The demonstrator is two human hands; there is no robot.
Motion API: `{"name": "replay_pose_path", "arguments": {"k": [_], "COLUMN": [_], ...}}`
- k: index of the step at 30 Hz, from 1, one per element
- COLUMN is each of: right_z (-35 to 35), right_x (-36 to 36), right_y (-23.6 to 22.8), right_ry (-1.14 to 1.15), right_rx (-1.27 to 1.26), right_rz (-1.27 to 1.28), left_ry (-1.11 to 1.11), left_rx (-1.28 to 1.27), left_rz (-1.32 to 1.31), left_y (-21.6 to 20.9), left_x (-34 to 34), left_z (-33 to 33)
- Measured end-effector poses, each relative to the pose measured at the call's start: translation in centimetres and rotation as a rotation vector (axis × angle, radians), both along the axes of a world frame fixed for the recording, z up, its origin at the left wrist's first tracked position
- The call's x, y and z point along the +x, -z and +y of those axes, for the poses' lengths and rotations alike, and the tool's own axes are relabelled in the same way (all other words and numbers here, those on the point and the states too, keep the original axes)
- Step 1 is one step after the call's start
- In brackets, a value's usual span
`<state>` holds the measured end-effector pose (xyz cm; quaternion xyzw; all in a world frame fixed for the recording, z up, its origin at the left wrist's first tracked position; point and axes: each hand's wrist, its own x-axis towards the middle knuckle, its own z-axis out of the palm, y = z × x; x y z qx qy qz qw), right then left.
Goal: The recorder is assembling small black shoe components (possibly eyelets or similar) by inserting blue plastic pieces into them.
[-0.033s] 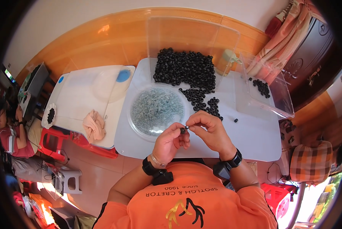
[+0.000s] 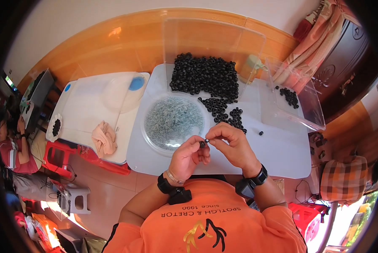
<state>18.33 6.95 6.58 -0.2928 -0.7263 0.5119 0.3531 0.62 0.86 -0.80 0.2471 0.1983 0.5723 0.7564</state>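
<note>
My left hand (image 2: pixel 186 155) pinches a small black ring-shaped part (image 2: pixel 202 144) between thumb and forefinger. From the other side, the thumb and forefinger of my right hand (image 2: pixel 231 144) come together at that same part, on a tiny light-coloured piece (image 2: pixel 206 141) too small to name. Both hands are above the near edge of the white table (image 2: pixel 273 156). Just beyond my left hand stands a round clear tray (image 2: pixel 149 142) full of small clear glassy pieces (image 2: pixel 172 120). Loose black ring-shaped parts (image 2: pixel 217 107) lie past my fingers, spilling from a larger heap.
A clear plastic bin (image 2: pixel 214 29) holds the large black heap at the back. At the right, another clear bin (image 2: pixel 311 111) has a few black parts. On the left table are a pink cloth (image 2: pixel 104 139) and a small white dish (image 2: pixel 50 131). Another person (image 2: pixel 18 152) sits far left.
</note>
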Motion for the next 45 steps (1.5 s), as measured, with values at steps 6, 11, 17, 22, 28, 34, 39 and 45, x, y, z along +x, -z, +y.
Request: {"name": "replay_pose_path", "arguments": {"k": [6, 11, 17, 22, 28, 34, 39, 45], "right_z": [-0.1, -0.2, -0.6, -0.5, -1.0, -1.5, -1.4, -1.2], "right_x": [-0.3, -0.4, -0.6, -0.8, -1.6, -2.5, -2.7, -2.2], "right_y": [0.3, 1.0, 2.5, 4.0, 4.8, 4.9, 5.0, 4.5], "right_ry": [0.013, 0.032, 0.08, 0.068, 0.165, 0.228, 0.275, 0.231], "right_rx": [0.13, 0.178, 0.072, -0.295, 0.038, 0.159, 0.26, 0.282], "right_rz": [-0.05, -0.079, 0.016, 0.211, 0.125, 0.117, 0.089, 0.051], "left_ry": [-0.012, -0.022, -0.038, -0.064, -0.165, -0.179, -0.176, -0.162], "left_rx": [-0.017, -0.02, -0.05, -0.072, -0.07, -0.043, -0.035, -0.004], "left_rz": [0.033, 0.097, 0.115, 0.109, 0.077, 0.018, 0.02, 0.097], "left_y": [0.5, 0.7, 0.9, 0.9, 0.1, -0.4, -0.5, -1.0], "left_x": [0.0, 0.1, 0.3, 0.4, 0.7, 1.2, 1.4, 1.3], "left_z": [0.1, 0.2, 0.2, 0.1, -0.1, 0.1, 0.0, -0.1]}}
